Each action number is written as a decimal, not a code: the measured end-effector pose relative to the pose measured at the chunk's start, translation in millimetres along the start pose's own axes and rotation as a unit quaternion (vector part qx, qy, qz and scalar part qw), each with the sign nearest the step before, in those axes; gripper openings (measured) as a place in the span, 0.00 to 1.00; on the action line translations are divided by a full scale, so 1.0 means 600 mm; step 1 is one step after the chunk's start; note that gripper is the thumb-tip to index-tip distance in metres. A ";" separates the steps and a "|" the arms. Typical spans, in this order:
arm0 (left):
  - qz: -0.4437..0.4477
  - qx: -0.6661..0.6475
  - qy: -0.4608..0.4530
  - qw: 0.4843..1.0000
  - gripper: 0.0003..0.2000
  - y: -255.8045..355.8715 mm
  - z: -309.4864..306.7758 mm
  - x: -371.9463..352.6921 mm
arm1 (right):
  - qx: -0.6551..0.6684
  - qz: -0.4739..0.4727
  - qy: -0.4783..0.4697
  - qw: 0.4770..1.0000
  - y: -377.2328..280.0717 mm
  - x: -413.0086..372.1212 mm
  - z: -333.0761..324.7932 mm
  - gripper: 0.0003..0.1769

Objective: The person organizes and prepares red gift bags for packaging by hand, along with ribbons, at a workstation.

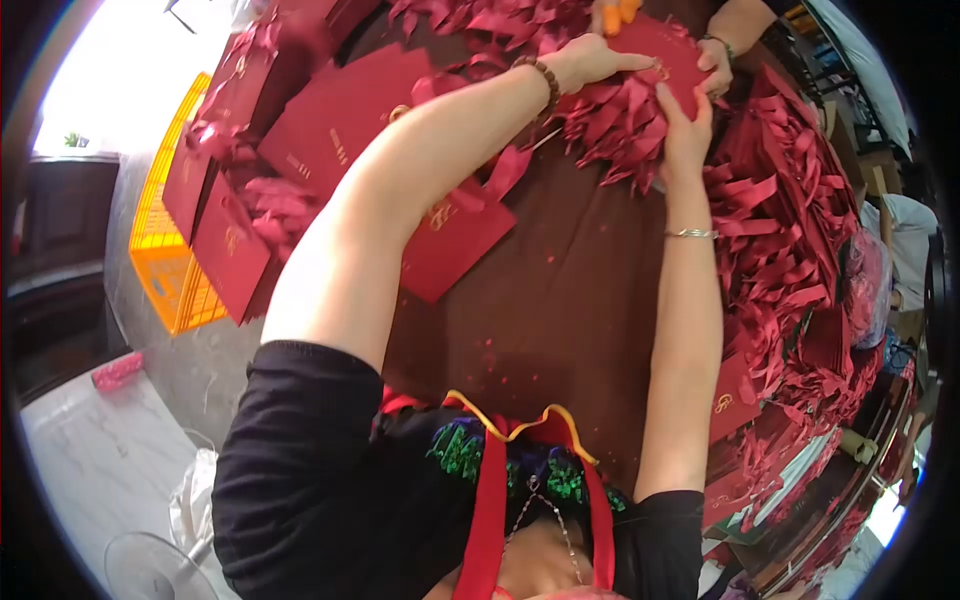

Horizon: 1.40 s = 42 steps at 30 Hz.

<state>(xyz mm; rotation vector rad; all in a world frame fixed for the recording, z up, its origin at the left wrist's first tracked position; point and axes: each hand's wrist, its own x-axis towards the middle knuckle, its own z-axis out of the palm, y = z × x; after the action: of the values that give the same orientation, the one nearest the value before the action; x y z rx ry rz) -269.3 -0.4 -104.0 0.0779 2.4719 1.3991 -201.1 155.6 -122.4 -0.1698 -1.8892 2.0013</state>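
Note:
A red paper bag [668,40] with a small gold print is at the top right, among several hands. My left hand [590,62], below a brown beaded bracelet, reaches over it with the index finger stretched out onto the print. My other fingers there are partly hidden. From below, my right hand [687,135] grips the bag's lower edge, thumb on the near face. Another person's hand [715,65] with a dark bracelet holds the right edge. A second hand with orange finger covers [622,12] touches the top. Red ribbons [615,130] bunch beneath the bag.
Flat red bags [340,120] lie left on the brown tabletop [520,310], with another red bag [455,245] nearer me. Many ribboned bags [775,210] are heaped on the right. A yellow plastic crate [170,260] stands beyond the left table edge, near a white surface [100,440].

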 end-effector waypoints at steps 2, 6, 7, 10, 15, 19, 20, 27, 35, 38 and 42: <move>-0.007 0.023 -0.043 0.999 0.37 0.005 -0.012 -0.021 | -0.047 0.001 0.000 0.999 0.000 -0.001 -0.004 0.38; 0.131 0.224 -0.046 0.965 0.29 -0.041 -0.017 0.059 | -0.166 -0.074 -0.006 0.983 0.014 0.011 -0.014 0.42; 0.308 0.433 -0.069 0.845 0.29 -0.074 -0.038 0.075 | -0.160 -0.079 -0.009 0.984 0.020 0.017 -0.014 0.42; 0.467 0.351 -0.091 0.807 0.39 -0.067 -0.185 -0.093 | -0.455 -0.193 0.201 0.846 -0.019 -0.013 0.022 0.40; 0.065 0.521 -0.028 0.850 0.23 -0.025 -0.250 -0.415 | 0.032 -0.105 0.090 0.990 -0.088 -0.186 0.090 0.22; 0.064 0.495 -0.019 0.867 0.28 -0.087 -0.215 -0.455 | 0.183 0.345 -0.055 0.919 -0.094 -0.439 0.102 0.29; 0.065 0.496 -0.019 0.866 0.28 -0.092 -0.209 -0.454 | 0.232 0.398 -0.064 0.885 -0.091 -0.469 0.111 0.38; 0.052 0.371 0.074 0.924 0.30 -0.105 -0.227 -0.433 | 0.332 0.404 -0.208 0.827 -0.077 -0.422 0.119 0.35; 0.083 0.411 0.154 0.895 0.31 -0.144 -0.328 -0.325 | 0.292 0.441 -0.131 0.838 -0.059 -0.376 0.205 0.23; 0.006 0.446 0.156 0.882 0.45 -0.164 -0.342 -0.308 | 0.314 0.435 -0.177 0.825 -0.044 -0.357 0.230 0.24; -0.073 0.333 0.033 0.940 0.64 -0.200 -0.381 -0.290 | 0.349 0.435 -0.189 0.809 -0.036 -0.334 0.260 0.20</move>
<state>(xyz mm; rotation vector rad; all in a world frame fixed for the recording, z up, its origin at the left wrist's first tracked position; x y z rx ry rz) -156.4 -286.3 -55.6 -0.0103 2.8245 0.4666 -66.3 -60.5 -121.5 -0.5329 -1.1601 3.4412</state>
